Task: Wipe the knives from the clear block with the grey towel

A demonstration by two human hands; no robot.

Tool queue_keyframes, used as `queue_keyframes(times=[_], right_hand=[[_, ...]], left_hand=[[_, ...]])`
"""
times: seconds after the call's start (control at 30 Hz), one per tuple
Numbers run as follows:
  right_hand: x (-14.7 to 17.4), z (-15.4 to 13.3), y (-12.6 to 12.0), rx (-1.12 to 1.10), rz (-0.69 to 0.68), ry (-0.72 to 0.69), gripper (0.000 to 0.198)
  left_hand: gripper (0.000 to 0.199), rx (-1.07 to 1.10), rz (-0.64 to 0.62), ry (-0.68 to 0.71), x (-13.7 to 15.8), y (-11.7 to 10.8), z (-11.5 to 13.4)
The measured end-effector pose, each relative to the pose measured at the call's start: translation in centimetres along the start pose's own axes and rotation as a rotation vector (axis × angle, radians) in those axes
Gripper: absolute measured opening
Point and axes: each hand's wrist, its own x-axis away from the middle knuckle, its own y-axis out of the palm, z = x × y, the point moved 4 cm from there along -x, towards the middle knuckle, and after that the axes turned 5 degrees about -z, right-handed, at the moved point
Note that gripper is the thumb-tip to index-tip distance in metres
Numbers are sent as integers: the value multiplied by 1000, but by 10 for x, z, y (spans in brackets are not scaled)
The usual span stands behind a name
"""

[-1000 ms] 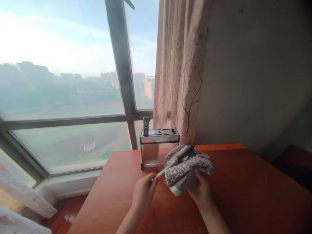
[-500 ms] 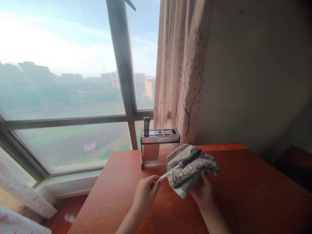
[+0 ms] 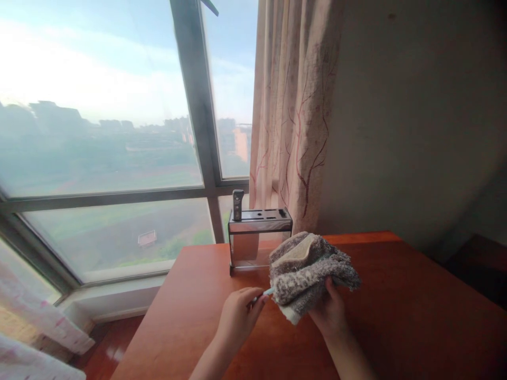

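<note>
My left hand (image 3: pixel 240 312) pinches the thin pale rod of a honing steel (image 3: pixel 269 291) near its tip. The rod slants up to the right and runs into a thick grey-brown fluffy cloth (image 3: pixel 307 279), which hides the rest of it, black handle included. From below and the right, my right hand (image 3: pixel 330 311) grips the cloth, its thumb pressed against the front and the other fingers out of sight. Just behind the cloth stands a clear-sided knife block (image 3: pixel 260 224) with a slotted dark top. One dark-handled utensil (image 3: pixel 237 205) sits upright in its left end.
The reddish wooden table (image 3: pixel 190 311) spreads beneath both hands. Beyond its back edge hang a beige curtain (image 3: pixel 295 121) and a large window with a grey frame (image 3: pixel 194 95). A grey wall (image 3: pixel 396 132) rises at the right.
The black handle, which lay in view on top of the cloth, is now covered by it. Less of the rod shows between the cloth and my left hand. Both hands stay nearly in place.
</note>
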Motion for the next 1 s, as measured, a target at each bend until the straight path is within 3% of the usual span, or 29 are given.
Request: queue_keyframes(times=[0.4, 0.6, 0.8, 1.0], right_hand=[[3, -2, 17, 6, 34, 11, 39], [3, -2, 11, 36, 44, 14, 39], [3, 1, 17, 56, 44, 52, 43], [0, 1, 9, 121, 91, 41, 51]], left_hand=[[35, -86, 150, -117, 3, -5, -11], [32, -55, 153, -78, 4, -6, -5], [35, -14, -61, 29, 4, 5, 9], [53, 640, -382, -202, 5, 28, 0]])
